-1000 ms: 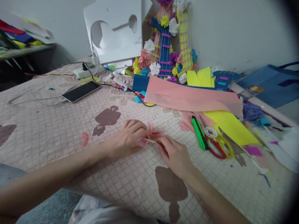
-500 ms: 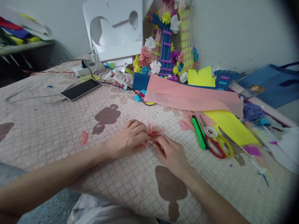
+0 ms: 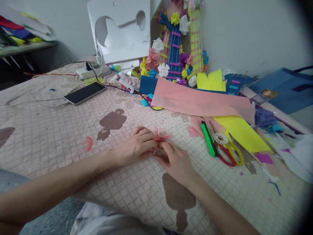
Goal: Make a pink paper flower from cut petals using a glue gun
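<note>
Between my hands, just above the patterned tablecloth [image 3: 117, 189], is a small pink paper flower [image 3: 160, 138] with narrow petals sticking up and out. My left hand [image 3: 138, 143] pinches it from the left, fingers curled. From the right, the thumb and forefinger of my right hand [image 3: 174, 160] close on its lower part. The fingers hide the flower's base. To the right lie a green box cutter [image 3: 209, 139] and scissors [image 3: 233, 153] with red and yellow handles, a white tape roll [image 3: 220, 138] resting on them.
A long pink paper sheet [image 3: 200, 99] and yellow paper [image 3: 244, 133] lie beyond my right hand. A glue gun [image 3: 126, 84], a phone [image 3: 84, 93] and a power strip [image 3: 94, 71] with cables are at the back left. Decorated paper guitars [image 3: 174, 49] lean against the wall.
My right fingers have shifted slightly left and curled closer around the flower's base, covering a pale bit that showed there before. The left hand has barely moved.
</note>
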Tool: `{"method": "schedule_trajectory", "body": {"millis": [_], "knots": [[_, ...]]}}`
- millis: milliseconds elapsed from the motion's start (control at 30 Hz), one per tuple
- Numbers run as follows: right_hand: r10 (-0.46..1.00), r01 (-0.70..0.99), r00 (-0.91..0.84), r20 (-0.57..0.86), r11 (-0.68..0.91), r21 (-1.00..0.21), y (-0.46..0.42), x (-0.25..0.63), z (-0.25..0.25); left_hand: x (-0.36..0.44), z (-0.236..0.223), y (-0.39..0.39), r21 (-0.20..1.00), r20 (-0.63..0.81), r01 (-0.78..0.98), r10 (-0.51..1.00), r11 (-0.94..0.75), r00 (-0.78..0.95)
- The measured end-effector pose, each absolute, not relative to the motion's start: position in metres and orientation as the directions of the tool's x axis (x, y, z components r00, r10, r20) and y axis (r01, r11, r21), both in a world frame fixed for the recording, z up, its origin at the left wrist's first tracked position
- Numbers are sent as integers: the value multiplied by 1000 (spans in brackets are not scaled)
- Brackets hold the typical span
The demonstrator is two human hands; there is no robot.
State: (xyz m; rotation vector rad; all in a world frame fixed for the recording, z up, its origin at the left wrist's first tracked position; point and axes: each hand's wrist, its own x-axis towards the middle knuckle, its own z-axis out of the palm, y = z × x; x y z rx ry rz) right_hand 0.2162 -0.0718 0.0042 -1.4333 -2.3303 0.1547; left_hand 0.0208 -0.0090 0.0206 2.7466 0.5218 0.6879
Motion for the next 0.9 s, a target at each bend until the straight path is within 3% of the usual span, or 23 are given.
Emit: {"method": "schedule_trajectory", "body": {"millis": [300, 900], "knots": [[836, 852, -422, 352, 498, -161, -72, 215, 3, 21, 16, -9, 340, 396, 271, 399, -900, 827], [850, 840, -421, 318, 497, -216, -78, 220, 6, 22, 15, -8, 308, 422, 308, 420, -900, 804]]}}
